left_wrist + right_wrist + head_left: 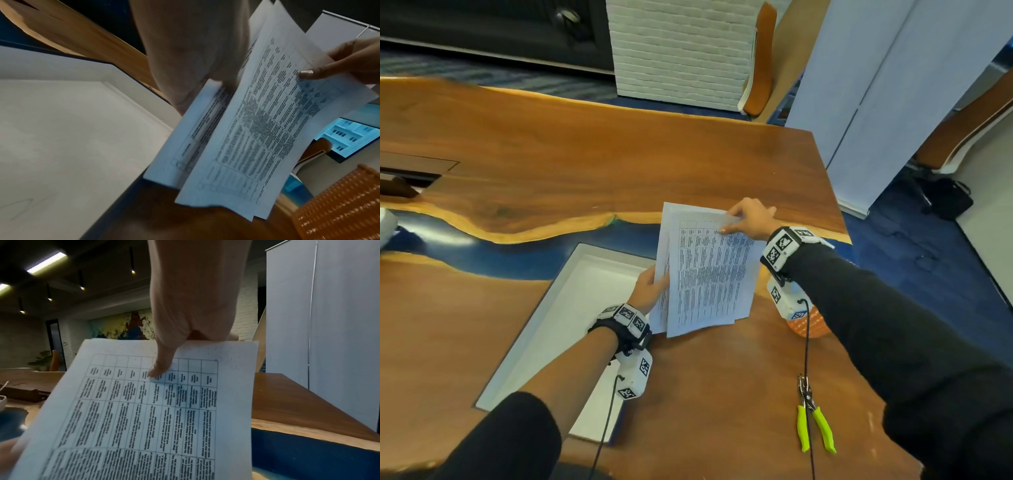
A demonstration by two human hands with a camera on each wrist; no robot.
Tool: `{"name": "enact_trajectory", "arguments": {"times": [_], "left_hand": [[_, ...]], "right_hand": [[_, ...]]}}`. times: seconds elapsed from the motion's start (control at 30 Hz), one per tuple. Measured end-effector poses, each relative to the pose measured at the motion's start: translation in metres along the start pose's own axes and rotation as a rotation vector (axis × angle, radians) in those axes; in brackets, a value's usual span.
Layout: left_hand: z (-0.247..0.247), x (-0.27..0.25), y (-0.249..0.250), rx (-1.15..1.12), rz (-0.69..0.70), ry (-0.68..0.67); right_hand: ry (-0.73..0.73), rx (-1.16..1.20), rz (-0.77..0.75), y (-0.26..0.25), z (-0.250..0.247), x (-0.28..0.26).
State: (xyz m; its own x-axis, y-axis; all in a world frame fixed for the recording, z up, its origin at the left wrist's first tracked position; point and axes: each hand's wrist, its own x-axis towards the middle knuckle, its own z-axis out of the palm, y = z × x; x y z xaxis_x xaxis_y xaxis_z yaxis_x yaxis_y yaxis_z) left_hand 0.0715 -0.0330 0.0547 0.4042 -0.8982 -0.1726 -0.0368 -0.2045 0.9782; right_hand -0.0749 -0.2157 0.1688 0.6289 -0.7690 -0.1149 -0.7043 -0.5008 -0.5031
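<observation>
A few printed sheets of paper with dense tables are held above the wooden table, fanned slightly apart. My left hand pinches their left edge, thumb on top. My right hand pinches the top sheet at its far right corner, thumb pressed on the print. In the left wrist view the printed sheets hang tilted, with the right hand's thumb on the upper one. The right wrist view shows the top sheet under my thumb. An open white shallow box lies under my left arm.
Green-handled pliers lie on the table at front right, crossed by a black cable. An orange ribbed object sits under my right wrist. White panels stand beyond the table's right edge. A blue resin strip crosses the tabletop.
</observation>
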Motion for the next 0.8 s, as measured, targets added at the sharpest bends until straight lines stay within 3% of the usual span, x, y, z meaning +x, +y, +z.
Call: {"name": "enact_trajectory", "arguments": {"times": [0.07,0.13,0.27,0.47,0.67,0.8], "left_hand": [[0.002,-0.002,0.007,-0.139,-0.086,-0.009],[0.006,-0.002,0.01,-0.215,-0.085,0.0],[0.012,0.003,0.009,-0.073,0.076,0.1],[0.003,0.008,0.002,-0.072,0.037,0.135],[-0.003,0.011,0.006,-0.108,0.018,0.116],[0.008,0.015,0.009,-0.146,0.003,0.125]], "right_hand": [[0.037,-0.004,0.009,0.003,0.002,0.001],[0.063,-0.006,-0.011,0.001,0.004,0.0],[0.118,0.016,-0.1,-0.008,0.004,-0.008],[0.171,0.138,-0.03,0.018,-0.014,-0.019],[0.195,0.703,0.115,0.05,-0.015,-0.047],[0.021,0.853,0.18,0.059,0.016,-0.063]]}}
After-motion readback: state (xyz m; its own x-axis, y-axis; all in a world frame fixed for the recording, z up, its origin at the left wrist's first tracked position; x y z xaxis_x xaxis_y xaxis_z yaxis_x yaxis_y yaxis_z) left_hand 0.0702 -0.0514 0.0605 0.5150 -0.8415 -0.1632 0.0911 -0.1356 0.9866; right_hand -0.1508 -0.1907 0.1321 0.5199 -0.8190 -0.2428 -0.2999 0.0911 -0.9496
